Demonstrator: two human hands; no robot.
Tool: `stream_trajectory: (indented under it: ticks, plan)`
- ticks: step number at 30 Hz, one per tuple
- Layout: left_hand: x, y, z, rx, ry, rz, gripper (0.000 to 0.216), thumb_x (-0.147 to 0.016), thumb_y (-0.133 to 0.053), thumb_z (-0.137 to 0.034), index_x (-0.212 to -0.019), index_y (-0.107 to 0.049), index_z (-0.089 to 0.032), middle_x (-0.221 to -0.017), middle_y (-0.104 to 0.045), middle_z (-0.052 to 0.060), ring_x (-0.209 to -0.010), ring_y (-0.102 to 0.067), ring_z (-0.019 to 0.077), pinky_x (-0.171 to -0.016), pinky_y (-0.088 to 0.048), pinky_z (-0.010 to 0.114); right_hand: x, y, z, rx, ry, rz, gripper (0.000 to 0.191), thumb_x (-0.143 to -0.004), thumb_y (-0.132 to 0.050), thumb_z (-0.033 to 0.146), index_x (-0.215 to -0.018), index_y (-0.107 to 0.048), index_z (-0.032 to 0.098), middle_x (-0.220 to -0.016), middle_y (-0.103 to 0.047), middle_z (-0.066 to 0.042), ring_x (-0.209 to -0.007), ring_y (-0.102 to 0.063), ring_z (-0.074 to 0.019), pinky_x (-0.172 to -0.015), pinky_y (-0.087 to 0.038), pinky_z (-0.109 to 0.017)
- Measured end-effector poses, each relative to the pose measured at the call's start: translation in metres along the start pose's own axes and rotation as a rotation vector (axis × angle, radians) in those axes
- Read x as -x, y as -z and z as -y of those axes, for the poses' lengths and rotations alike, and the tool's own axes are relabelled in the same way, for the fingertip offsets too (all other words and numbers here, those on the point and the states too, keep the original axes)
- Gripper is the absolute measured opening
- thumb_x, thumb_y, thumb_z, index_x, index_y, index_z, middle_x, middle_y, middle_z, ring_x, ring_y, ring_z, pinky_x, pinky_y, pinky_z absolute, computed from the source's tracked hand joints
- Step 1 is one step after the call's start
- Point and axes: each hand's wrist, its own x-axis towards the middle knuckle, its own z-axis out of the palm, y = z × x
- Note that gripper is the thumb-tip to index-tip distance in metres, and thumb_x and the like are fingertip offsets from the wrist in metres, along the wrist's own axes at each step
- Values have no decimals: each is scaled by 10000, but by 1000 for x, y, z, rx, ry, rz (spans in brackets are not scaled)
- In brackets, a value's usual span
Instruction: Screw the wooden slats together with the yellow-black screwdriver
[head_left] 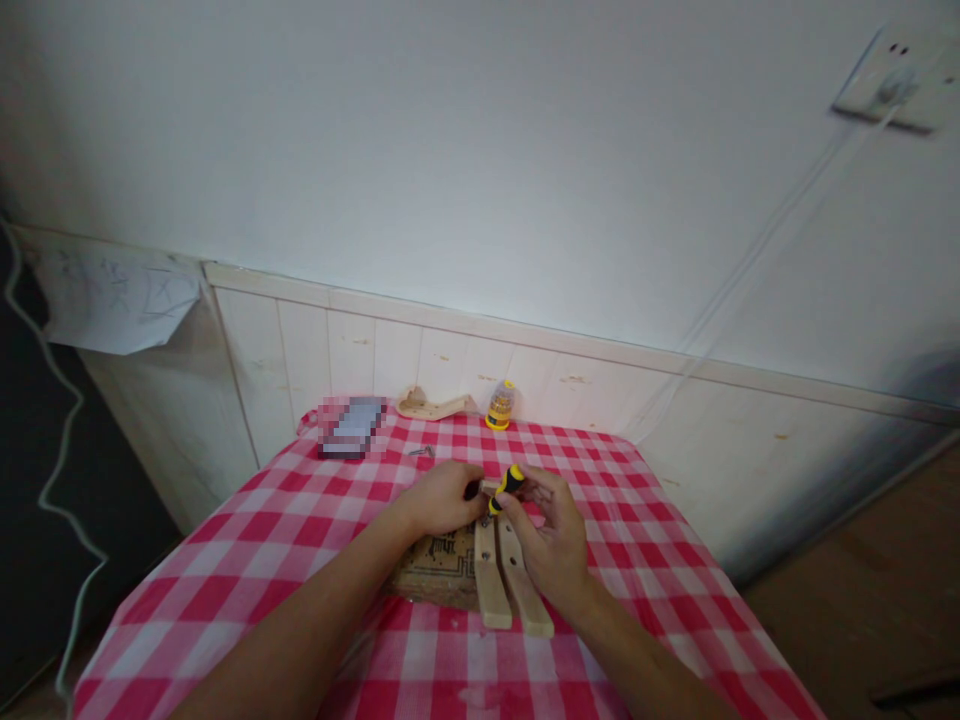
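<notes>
Screwdriver [507, 486] in curled right hand [553, 530], wooden strip [491, 585] beneath

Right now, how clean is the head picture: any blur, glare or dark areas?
Head view: the right hand and screwdriver read fairly clearly; the wall socket looks smeared and stretched near the edge; the flat device is pixelated, its details unreadable; the white wall is dimly lit, darker toward the upper left corner, without strong glare.
</notes>
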Motion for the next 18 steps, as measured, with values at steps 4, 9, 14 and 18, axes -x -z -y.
stream_trajectory:
  ticks: [4, 9, 14, 18]
  plan:
    - [0, 0, 1, 5, -4, -7, 159, -837, -551, -290, -824, -655, -170, -796, -711, 67, -707, -633, 192, -611, -369, 264, -2, 0, 1, 7, 21, -12, 336, -886, -723, 197, -1203, -641, 271, -1026, -751, -51, -892, -750, -194, -807, -640, -349]
    - [0, 0, -1, -22, 13, 0, 169, -846, -551, -299, -817, -653, -167, -796, -711, 64, -709, -633, 189, -603, -351, 263, -3, 0, 2, 27, 3, -33, 316, -875, -741, 231, -1175, -648, 265, -1015, -754, -51, -885, -754, -205, -794, -643, -356]
    - [0, 2, -2, -24, 2, 3, 168, -848, -551, -300, -811, -646, -167, -784, -705, 58, -707, -634, 189, -594, -347, 258, -2, 0, 2, 35, 15, -35, 329, -865, -752, 225, -1173, -644, 269, -999, -751, -45, -855, -751, -202, -763, -641, -348]
    - [1, 2, -2, -7, -6, -1, 170, -849, -544, -302, -798, -637, -169, -760, -696, 53, -685, -627, 183, -573, -335, 257, -2, 0, 1, 28, 17, -40, 330, -863, -754, 218, -1169, -644, 271, -1004, -749, -45, -857, -752, -200, -756, -641, -340]
